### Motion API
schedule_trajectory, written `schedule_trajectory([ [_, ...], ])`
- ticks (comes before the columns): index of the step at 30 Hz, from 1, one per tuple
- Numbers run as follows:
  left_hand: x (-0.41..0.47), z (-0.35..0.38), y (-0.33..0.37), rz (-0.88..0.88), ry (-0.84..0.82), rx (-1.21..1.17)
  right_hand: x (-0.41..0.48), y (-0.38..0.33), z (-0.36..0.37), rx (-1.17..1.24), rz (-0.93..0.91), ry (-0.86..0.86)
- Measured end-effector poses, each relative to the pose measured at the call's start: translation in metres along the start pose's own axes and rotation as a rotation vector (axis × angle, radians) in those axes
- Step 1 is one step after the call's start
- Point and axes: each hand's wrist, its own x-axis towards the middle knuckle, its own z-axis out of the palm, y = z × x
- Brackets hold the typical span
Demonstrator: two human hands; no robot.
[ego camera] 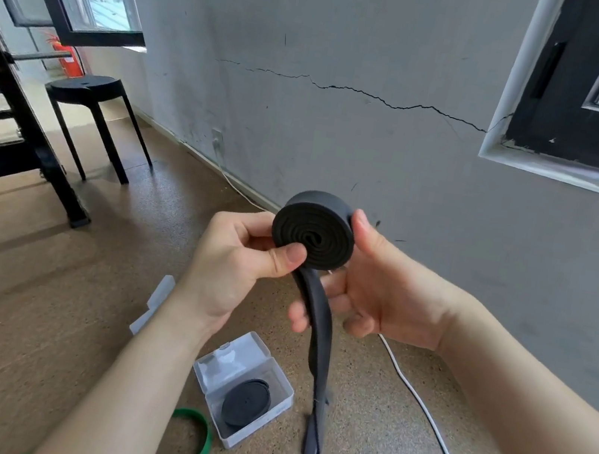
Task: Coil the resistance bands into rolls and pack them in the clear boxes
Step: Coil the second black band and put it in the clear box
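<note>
I am watching two bare hands working in front of the camera. The left hand (pixel 240 268) is pinching the coiled part of one black band (pixel 314 235), its thumb lying flat on the coil's spiral face and its fingers curled behind. The right hand (pixel 377 298) is gripping the same coil from the other side, thumb pressing on the outer rim, fingers bent beneath where the loose tail is leaving the roll. That tail is hanging down, twisted, towards the floor.

On the floor below, one green band (pixel 202 447) is lying uncoiled, partly hidden by the left forearm. Just beside it one clear box (pixel 259 430) is sitting open with one rolled black band (pixel 245 403) inside. A second clear box (pixel 156 302) is lying behind the left forearm. One white cable (pixel 429 416) is running along the floor.

Farther off, one black stool (pixel 88 91) is standing near the wall, with one red fire extinguisher (pixel 67 60) behind it and two windows.
</note>
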Motion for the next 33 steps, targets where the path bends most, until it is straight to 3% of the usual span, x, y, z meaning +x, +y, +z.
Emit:
schedule_trajectory([
  [6, 0.001, -0.022, 0.006, 0.033, -0.046, 0.342, -0.005, 0.000, -0.003, -0.095, -0.018, 0.183],
  [13, 0.002, -0.028, 0.006, 0.106, -0.050, 0.724, -0.004, -0.003, -0.004, -0.072, 0.007, 0.181],
  [16, 0.003, -0.025, 0.006, 0.170, -0.035, 0.844, -0.002, -0.002, 0.000, -0.207, 0.001, 0.239],
  [19, 0.003, -0.020, 0.002, 0.162, -0.016, 0.750, -0.001, 0.001, -0.001, -0.228, -0.052, 0.302],
  [23, 0.002, -0.008, -0.006, -0.029, -0.036, 0.147, 0.000, 0.003, -0.007, -0.056, -0.140, 0.255],
  [26, 0.001, 0.002, -0.008, -0.124, -0.101, -0.155, 0.000, 0.003, -0.007, 0.086, -0.201, 0.149],
  [28, 0.001, 0.005, -0.007, -0.133, -0.088, -0.202, 0.000, 0.001, -0.006, 0.132, -0.215, 0.094],
  [33, 0.000, 0.003, -0.004, 0.008, -0.028, 0.088, -0.004, 0.000, -0.004, 0.119, -0.129, 0.047],
])
